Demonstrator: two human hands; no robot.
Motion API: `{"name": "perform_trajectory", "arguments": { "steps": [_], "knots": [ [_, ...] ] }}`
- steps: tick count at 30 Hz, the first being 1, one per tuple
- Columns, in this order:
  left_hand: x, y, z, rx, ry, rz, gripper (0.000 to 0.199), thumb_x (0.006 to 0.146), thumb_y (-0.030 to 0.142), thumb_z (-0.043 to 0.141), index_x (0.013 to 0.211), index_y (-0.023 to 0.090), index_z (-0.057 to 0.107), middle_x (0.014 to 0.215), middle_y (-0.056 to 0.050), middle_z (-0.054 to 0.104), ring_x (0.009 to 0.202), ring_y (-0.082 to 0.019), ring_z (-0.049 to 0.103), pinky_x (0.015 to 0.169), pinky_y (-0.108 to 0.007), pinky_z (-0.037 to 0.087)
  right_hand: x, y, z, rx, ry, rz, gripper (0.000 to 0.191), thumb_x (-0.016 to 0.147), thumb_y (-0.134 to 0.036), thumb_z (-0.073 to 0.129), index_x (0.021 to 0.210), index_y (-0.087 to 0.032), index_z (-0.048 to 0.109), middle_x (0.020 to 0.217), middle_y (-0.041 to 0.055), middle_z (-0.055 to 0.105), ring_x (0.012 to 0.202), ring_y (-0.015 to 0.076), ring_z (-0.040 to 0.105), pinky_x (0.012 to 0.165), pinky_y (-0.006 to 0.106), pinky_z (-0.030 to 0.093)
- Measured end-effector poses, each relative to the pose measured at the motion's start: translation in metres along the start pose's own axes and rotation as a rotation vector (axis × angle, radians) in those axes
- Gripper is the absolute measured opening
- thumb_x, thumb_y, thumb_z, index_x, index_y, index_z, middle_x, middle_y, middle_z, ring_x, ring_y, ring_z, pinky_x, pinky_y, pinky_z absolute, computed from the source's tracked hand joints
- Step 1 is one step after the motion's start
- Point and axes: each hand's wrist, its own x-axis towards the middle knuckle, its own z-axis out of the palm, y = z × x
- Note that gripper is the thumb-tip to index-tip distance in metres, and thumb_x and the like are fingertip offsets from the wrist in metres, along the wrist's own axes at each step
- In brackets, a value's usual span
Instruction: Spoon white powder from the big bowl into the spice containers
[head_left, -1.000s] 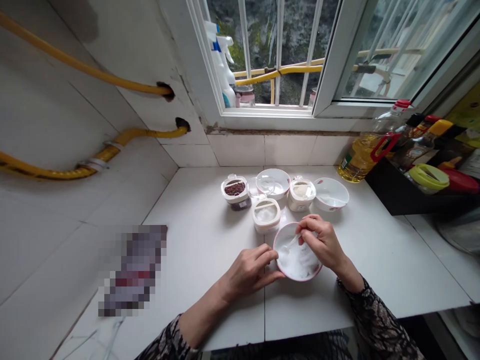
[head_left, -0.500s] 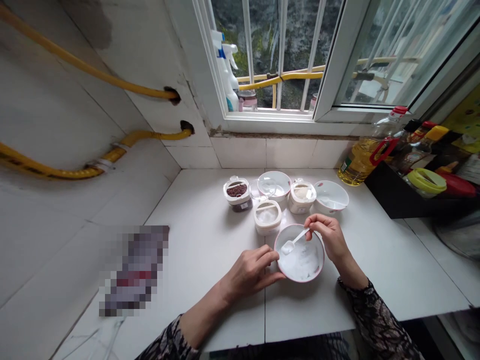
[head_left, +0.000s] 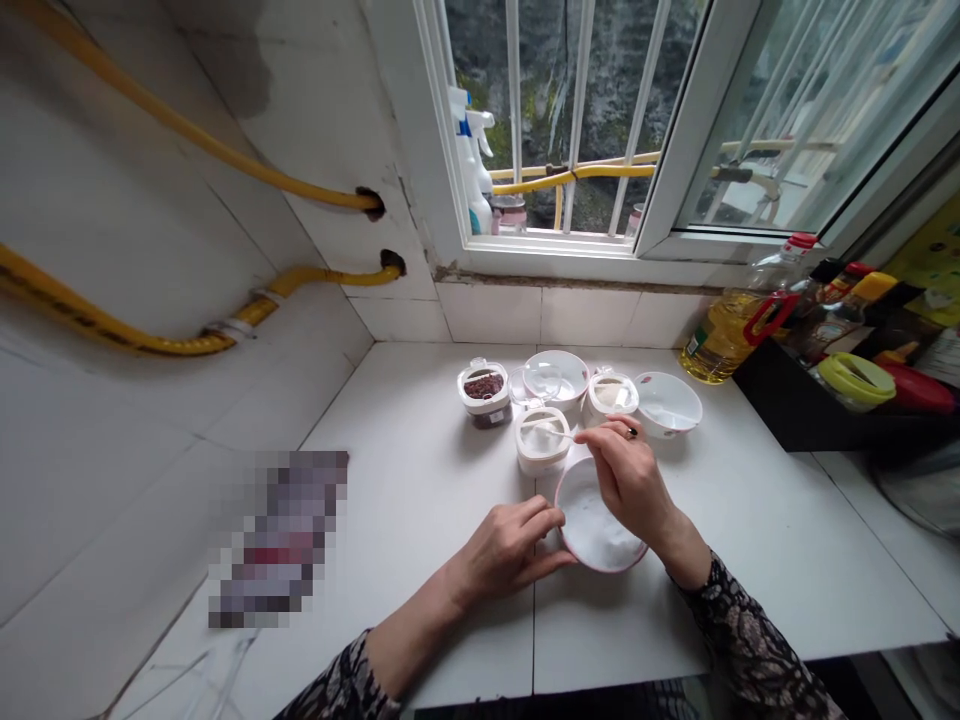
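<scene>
My left hand (head_left: 517, 540) grips the left rim of a white bowl (head_left: 589, 490) with a pink edge, thumb low and fingers on top. White powder (head_left: 611, 540) lies in the bowl. Over the bowl, my right hand (head_left: 626, 470) pinches the handle of a small white spoon (head_left: 556, 432). The spoon's head dips into an open white jar (head_left: 541, 458) of white grains, just behind the bowl. A jar of dark red pieces (head_left: 484, 395) stands to the left, and another jar with pale contents (head_left: 611, 395) is partly behind my right hand.
Two more white bowls (head_left: 670, 405) stand at the back, one behind the jars. An oil bottle (head_left: 716, 330) and a black rack (head_left: 784, 410) of condiments are on the right. A blurred-out item (head_left: 289, 540) lies at the left. Yellow hoses (head_left: 300, 180) run along the wall.
My right hand has carried the spoon from inside the bowl up and left into the jar of white grains. My left hand keeps its hold on the bowl. The view has shifted slightly.
</scene>
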Motion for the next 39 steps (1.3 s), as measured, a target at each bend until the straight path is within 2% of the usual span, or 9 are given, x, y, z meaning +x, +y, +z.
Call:
{"name": "perform_trajectory", "arguments": {
  "steps": [4,6,11,16,22,25,30,39],
  "knots": [
    [0.000,0.000,0.000,0.011,0.004,0.006,0.030,0.097,0.045,0.049,0.095,0.015,0.055,0.073,-0.001,0.056,0.056,-0.012,0.054,0.048,-0.022,0.044,0.001,0.001,-0.007,-0.049,0.014,-0.051,0.030,0.090,-0.003,0.040,0.105,-0.022,0.059,0.086,0.0048,0.070,0.080,0.0200,0.064,0.091,0.041,0.044],
    [0.000,0.000,0.000,0.015,0.006,0.006,0.029,0.098,0.044,0.048,0.096,0.016,0.054,0.073,-0.001,0.056,0.056,-0.012,0.054,0.048,-0.022,0.044,0.002,0.002,-0.007,-0.034,-0.020,-0.085,0.031,0.090,-0.002,0.039,0.105,-0.021,0.058,0.084,0.0047,0.070,0.079,0.0197,0.063,0.088,0.039,0.045],
    [0.000,0.000,0.000,0.005,0.016,0.014,0.029,0.097,0.044,0.050,0.095,0.016,0.054,0.071,0.000,0.055,0.055,-0.012,0.053,0.048,-0.021,0.042,0.004,0.005,0.007,-0.140,-0.133,-0.161,0.033,0.085,0.004,0.037,0.102,-0.018,0.057,0.081,0.0046,0.070,0.076,0.0190,0.059,0.091,0.037,0.042],
    [0.000,-0.001,0.001,-0.007,0.021,0.007,0.027,0.096,0.042,0.053,0.094,0.016,0.055,0.071,0.000,0.054,0.055,-0.011,0.052,0.048,-0.021,0.042,0.007,0.006,0.014,-0.291,-0.118,-0.143,0.033,0.084,0.004,0.037,0.098,-0.017,0.058,0.074,0.0028,0.067,0.071,0.0186,0.055,0.090,0.035,0.040],
    [-0.001,-0.001,0.001,0.012,0.017,0.017,0.029,0.097,0.044,0.050,0.095,0.015,0.054,0.070,0.000,0.054,0.055,-0.012,0.052,0.047,-0.022,0.042,0.009,0.004,0.005,-0.192,-0.089,-0.144,0.028,0.085,0.000,0.040,0.099,-0.017,0.057,0.070,0.0019,0.064,0.071,0.0187,0.054,0.088,0.036,0.041],
    [-0.001,-0.002,0.002,0.014,0.014,0.016,0.029,0.097,0.044,0.050,0.095,0.016,0.053,0.070,0.000,0.054,0.054,-0.012,0.051,0.047,-0.022,0.042,0.011,0.003,0.007,-0.221,-0.080,-0.182,0.029,0.086,0.001,0.039,0.100,-0.017,0.056,0.074,0.0026,0.066,0.072,0.0183,0.055,0.090,0.035,0.041],
    [-0.001,-0.001,0.001,-0.003,0.015,0.012,0.027,0.097,0.042,0.051,0.094,0.015,0.054,0.071,0.000,0.055,0.054,-0.012,0.051,0.047,-0.022,0.043,0.012,0.003,0.017,-0.391,-0.149,-0.260,0.031,0.087,0.003,0.036,0.093,-0.017,0.059,0.074,0.0033,0.068,0.069,0.0182,0.053,0.088,0.034,0.040],
    [0.000,0.000,0.000,0.009,0.017,0.016,0.028,0.098,0.043,0.050,0.095,0.015,0.054,0.071,0.000,0.055,0.055,-0.011,0.052,0.047,-0.022,0.042,0.008,0.000,-0.003,-0.280,-0.093,-0.281,0.032,0.084,0.003,0.039,0.101,-0.017,0.057,0.077,0.0029,0.069,0.072,0.0176,0.057,0.093,0.039,0.042]
  ]
}}
